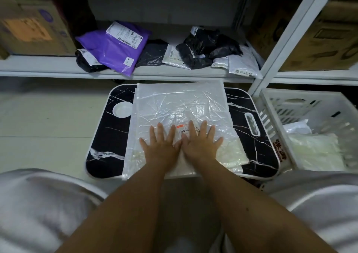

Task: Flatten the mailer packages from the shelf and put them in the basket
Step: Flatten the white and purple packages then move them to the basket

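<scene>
Mailer, white and crinkled, lies spread on the black marble tray. Left hand and right hand press it with straight, splayed fingers: flattening is under way. Next it likely needs lifting into the basket at right.

A crinkled white mailer lies flat; purple, black, white ones, perhaps six, crowd the shelf.

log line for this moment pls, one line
stage: flattening | left hand: flat on white mailer | right hand: flat on it | support: black marble tray | basket: holds white mailers | shelf: mailers remain
</scene>
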A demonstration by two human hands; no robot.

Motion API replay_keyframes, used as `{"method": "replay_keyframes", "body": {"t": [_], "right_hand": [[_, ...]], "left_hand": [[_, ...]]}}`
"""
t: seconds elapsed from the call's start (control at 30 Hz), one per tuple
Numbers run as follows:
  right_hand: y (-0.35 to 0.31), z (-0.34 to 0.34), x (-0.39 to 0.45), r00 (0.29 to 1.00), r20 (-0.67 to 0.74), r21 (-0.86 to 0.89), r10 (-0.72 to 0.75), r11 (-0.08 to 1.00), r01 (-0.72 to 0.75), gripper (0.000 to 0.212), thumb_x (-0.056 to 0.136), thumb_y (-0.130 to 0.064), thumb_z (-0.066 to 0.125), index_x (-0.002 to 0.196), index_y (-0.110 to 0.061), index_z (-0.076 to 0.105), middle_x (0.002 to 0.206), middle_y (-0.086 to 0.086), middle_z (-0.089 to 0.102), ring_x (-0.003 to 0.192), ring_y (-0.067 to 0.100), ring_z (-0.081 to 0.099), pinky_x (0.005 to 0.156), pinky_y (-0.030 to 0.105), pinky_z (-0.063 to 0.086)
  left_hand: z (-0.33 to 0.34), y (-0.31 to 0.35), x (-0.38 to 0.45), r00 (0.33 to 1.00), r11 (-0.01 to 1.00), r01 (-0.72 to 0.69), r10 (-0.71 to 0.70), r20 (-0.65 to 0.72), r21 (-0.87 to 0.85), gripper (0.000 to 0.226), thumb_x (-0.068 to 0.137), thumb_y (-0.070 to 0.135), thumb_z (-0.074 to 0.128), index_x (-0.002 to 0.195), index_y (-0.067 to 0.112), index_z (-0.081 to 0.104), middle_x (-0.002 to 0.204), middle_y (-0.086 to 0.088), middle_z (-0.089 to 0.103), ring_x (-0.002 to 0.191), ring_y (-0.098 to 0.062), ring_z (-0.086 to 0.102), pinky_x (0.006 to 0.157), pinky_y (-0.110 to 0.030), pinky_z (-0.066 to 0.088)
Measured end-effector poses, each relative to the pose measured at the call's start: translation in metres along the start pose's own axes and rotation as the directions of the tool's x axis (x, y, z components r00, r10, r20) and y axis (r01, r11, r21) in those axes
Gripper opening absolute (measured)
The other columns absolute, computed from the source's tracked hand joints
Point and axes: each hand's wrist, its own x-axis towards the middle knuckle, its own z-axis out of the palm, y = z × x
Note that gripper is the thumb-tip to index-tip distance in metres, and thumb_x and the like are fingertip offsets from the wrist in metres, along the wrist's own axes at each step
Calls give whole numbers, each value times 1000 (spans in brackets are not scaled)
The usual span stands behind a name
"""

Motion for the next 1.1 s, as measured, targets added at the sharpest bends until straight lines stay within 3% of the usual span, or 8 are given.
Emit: {"method": "replay_keyframes", "body": {"t": [0.33,0.43,0.53,0.6,0.73,0.83,0.93,1.1], "right_hand": [[29,-4,4,997,11,-4,-78,997,78,58,102,-50,13,155,-30,1,163,4,-8,150,21,-9,120,45,3],[37,-14,5,997,56,-54,-52,997,55,59,101,-53,10,155,-33,-2,163,3,-10,150,23,-7,118,46,6],[34,-23,5,993,114,-142,32,990,-15,59,99,-57,9,153,-38,-4,163,4,-9,149,35,-2,115,57,9],[25,-27,7,990,116,-134,86,988,-70,56,100,-54,15,153,-37,7,163,8,3,146,41,10,113,60,14],[4,-37,11,994,1,-136,106,985,-104,42,96,-32,39,137,-23,42,140,10,44,129,32,38,105,53,30],[-14,-35,6,995,-100,-92,-28,996,18,44,95,-30,42,138,-21,40,140,11,41,129,31,38,104,51,34],[-32,-21,-3,985,-25,-94,-168,982,165,42,98,-37,40,138,-24,38,140,9,41,129,30,40,104,55,35],[-49,-20,-2,994,8,-143,-108,984,108,40,97,-33,38,136,-26,41,137,9,44,129,31,41,106,55,32]], "left_hand": [[-3,-9,6,998,1000,20,-19,57,-1,88,84,79,17,150,31,-18,158,-4,-25,145,-31,-20,112,-64,1],[-5,-11,5,998,999,52,-52,45,-9,88,87,76,17,152,24,-14,159,-4,-21,146,-30,-16,115,-61,4],[-13,-18,9,994,996,83,-81,75,-24,83,91,71,21,153,23,-7,160,-6,-15,146,-37,-8,116,-56,9],[-22,-23,13,991,997,79,-79,112,10,73,95,61,26,153,24,2,161,-7,-5,145,-41,6,113,-54,18],[-53,-34,18,992,993,2,-17,127,115,41,95,28,37,136,21,40,137,-7,42,124,-31,46,96,-46,38],[-74,-44,23,978,976,-92,52,202,197,38,94,23,41,131,19,48,131,-6,51,119,-27,51,96,-43,44],[-92,-53,28,954,957,-164,93,284,239,41,97,28,43,135,15,49,136,-8,51,123,-26,49,103,-42,42],[-131,-73,33,953,948,-193,120,278,252,42,101,30,39,138,11,47,141,-9,49,128,-27,45,106,-36,38]]}}
